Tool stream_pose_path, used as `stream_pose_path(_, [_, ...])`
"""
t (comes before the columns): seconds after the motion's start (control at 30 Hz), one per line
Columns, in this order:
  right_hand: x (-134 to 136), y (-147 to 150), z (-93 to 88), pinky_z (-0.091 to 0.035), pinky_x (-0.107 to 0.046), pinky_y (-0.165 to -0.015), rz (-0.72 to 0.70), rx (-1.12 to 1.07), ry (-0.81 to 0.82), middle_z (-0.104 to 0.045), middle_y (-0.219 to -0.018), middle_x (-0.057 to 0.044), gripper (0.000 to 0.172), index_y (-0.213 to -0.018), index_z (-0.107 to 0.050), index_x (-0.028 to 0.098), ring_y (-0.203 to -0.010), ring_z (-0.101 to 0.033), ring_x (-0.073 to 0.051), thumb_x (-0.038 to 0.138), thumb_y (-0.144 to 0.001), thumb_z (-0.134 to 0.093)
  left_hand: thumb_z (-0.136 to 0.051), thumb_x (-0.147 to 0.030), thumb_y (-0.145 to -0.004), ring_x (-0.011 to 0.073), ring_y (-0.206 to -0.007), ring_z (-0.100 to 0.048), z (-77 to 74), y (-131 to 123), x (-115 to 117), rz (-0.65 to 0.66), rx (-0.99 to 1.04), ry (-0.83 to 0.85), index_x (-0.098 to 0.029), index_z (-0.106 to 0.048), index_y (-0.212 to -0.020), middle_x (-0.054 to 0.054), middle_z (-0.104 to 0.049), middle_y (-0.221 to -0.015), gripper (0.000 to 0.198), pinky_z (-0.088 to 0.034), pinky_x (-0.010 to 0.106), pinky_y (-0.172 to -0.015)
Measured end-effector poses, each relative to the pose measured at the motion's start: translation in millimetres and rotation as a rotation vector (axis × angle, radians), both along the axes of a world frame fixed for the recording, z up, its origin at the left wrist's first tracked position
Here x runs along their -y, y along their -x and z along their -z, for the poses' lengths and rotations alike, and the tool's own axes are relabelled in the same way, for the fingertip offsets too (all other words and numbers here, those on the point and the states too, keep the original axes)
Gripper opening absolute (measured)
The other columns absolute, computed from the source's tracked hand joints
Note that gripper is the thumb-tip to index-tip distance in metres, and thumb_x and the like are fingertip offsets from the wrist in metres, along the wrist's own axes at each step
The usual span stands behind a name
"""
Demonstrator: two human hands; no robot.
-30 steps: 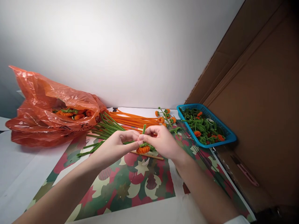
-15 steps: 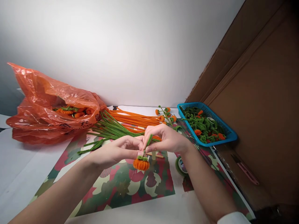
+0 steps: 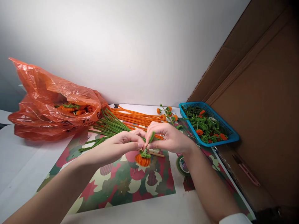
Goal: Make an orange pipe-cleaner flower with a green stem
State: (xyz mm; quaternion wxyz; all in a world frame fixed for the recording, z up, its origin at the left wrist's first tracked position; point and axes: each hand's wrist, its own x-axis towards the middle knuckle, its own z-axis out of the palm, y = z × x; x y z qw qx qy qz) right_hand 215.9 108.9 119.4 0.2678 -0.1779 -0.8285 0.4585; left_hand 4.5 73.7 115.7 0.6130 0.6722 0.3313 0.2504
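A small orange pipe-cleaner pumpkin (image 3: 143,159) with a green top hangs below my fingertips, above the patterned sheet. My right hand (image 3: 167,138) pinches its short green stem, whose fuzzy end (image 3: 151,137) sticks up past the fingers. Close against it, my left hand (image 3: 125,144) has its thumb and fingers drawn together just above the pumpkin. What lies between the left fingertips is hidden. Behind my hands, a thin tan stick (image 3: 157,154) lies on the sheet. A roll of green tape (image 3: 182,165) rests beside my right forearm.
An orange plastic bag (image 3: 56,115) of pumpkins lies at left. Green (image 3: 112,124) and orange pipe cleaners (image 3: 133,115) spread behind my hands, near a finished pumpkin sprig (image 3: 168,112). A blue basket (image 3: 209,143) holds green and orange pieces. A pink-handled cutter (image 3: 247,172) lies at right by cardboard (image 3: 257,93).
The pumpkin has tilted and turned, showing more of its green top. My left thumb has lifted from the top of the pumpkin. The right hand keeps its pinch on the stem.
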Motion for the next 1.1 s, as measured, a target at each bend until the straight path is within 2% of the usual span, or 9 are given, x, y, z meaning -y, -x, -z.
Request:
stream_pose_path(0.1, [1.8, 0.5, -3.3, -0.044, -0.029, -0.075, 0.043, 0.044, -0.037, -0.061, -0.074, -0.001, 0.005, -0.076, -0.069, 0.019, -0.081, -0.054, -0.016, 0.019, -0.081, -0.07, -0.057, -0.038, -0.087, 0.0173, -0.091, -0.054, -3.1, 0.0, 1.8, -0.054, -0.071, -0.082, -0.021, -0.07, -0.078, 0.003, -0.057, -0.099, 0.023, -0.045, 0.027, -0.083])
stream_pose_path(0.17, [2.6, 0.3, -4.8, -0.044, -0.03, -0.077, 0.065, 0.061, -0.062, -0.062, -0.074, -0.001, 0.007, -0.076, -0.068, 0.019, -0.082, -0.054, -0.016, 0.021, -0.082, -0.069, -0.061, -0.039, -0.084, 0.02, -0.097, -0.055, -4.1, -0.8, 3.7, -0.164, -0.135, -0.157, -0.022, -0.071, -0.08, 0.004, -0.058, -0.107, 0.02, -0.046, 0.029, -0.086])
stream_pose_path(0.3, [5.6, 1.1, -7.0, -0.042, -0.032, -0.08, 0.163, 0.116, -0.138, -0.065, -0.075, -0.002, 0.01, -0.074, -0.067, 0.019, -0.082, -0.054, -0.017, 0.023, -0.083, -0.068, -0.064, -0.046, -0.079, 0.0246, -0.105, -0.053, -5.6, -2.9, 10.1, -0.33, -0.245, -0.286, -0.02, -0.069, -0.071, 0.007, -0.061, -0.106, 0.027, -0.045, 0.032, -0.09])
stream_pose_path(0.53, [13.4, 11.8, -6.6, -0.034, -0.033, -0.081, 0.328, 0.271, -0.186, -0.063, -0.069, 0.001, 0.016, -0.067, -0.065, 0.018, -0.078, -0.054, -0.015, 0.021, -0.082, -0.068, -0.066, -0.05, -0.076, 0.0232, -0.1, -0.057, -3.7, -5.5, 14.5, -0.385, -0.426, -0.349, -0.023, -0.07, -0.07, 0.004, -0.06, -0.109, 0.028, -0.044, 0.031, -0.088])
stream_pose_path(0.67, [16.8, 16.9, -5.5, -0.033, -0.033, -0.08, 0.388, 0.308, -0.186, -0.063, -0.071, 0.0, 0.016, -0.067, -0.066, 0.018, -0.079, -0.053, -0.016, 0.022, -0.082, -0.068, -0.063, -0.045, -0.079, 0.0222, -0.096, -0.057, -1.2, -7.1, 14.1, -0.371, -0.464, -0.368, -0.022, -0.069, -0.069, 0.004, -0.061, -0.104, 0.026, -0.045, 0.028, -0.079])
stream_pose_path(0.77, [17.9, 17.8, -6.2, -0.034, -0.032, -0.078, 0.416, 0.312, -0.139, -0.063, -0.071, -0.001, 0.017, -0.065, -0.065, 0.018, -0.077, -0.053, -0.015, 0.022, -0.082, -0.067, -0.06, -0.041, -0.082, 0.0207, -0.094, -0.056, -0.3, -7.7, 11.1, -0.319, -0.398, -0.302, -0.021, -0.068, -0.07, 0.004, -0.061, -0.103, 0.025, -0.045, 0.026, -0.074])
stream_pose_path(0.83, [16.8, 16.7, -6.6, -0.035, -0.03, -0.075, 0.41, 0.288, -0.051, -0.062, -0.071, 0.0, 0.017, -0.064, -0.064, 0.017, -0.075, -0.053, -0.014, 0.021, -0.08, -0.067, -0.06, -0.04, -0.082, 0.0199, -0.093, -0.056, 1.3, -7.4, 6.8, -0.237, -0.297, -0.213, -0.02, -0.066, -0.072, 0.004, -0.06, -0.1, 0.023, -0.045, 0.025, -0.075])
stream_pose_path(0.97, [10.2, 11.6, -3.7, -0.038, -0.025, -0.066, 0.247, 0.126, 0.197, -0.06, -0.069, 0.001, 0.017, -0.067, -0.062, 0.016, -0.069, -0.053, -0.012, 0.024, -0.081, -0.066, -0.06, -0.039, -0.083, 0.0156, -0.079, -0.053, 10.9, -5.8, -1.5, -0.072, -0.071, 0.049, -0.018, -0.062, -0.076, 0.001, -0.057, -0.081, 0.022, -0.044, 0.025, -0.07])
stream_pose_path(1.1, [3.3, 7.5, 2.4, -0.04, -0.024, -0.065, 0.15, 0.029, 0.3, -0.057, -0.068, 0.002, 0.024, -0.068, -0.062, 0.015, -0.068, -0.051, -0.011, 0.035, -0.079, -0.069, -0.061, -0.039, -0.083, 0.0153, -0.078, -0.051, 22.5, -5.8, -1.7, -0.086, 0.0, 0.151, -0.017, -0.061, -0.079, 0.002, -0.054, -0.078, 0.022, -0.044, 0.026, -0.071])
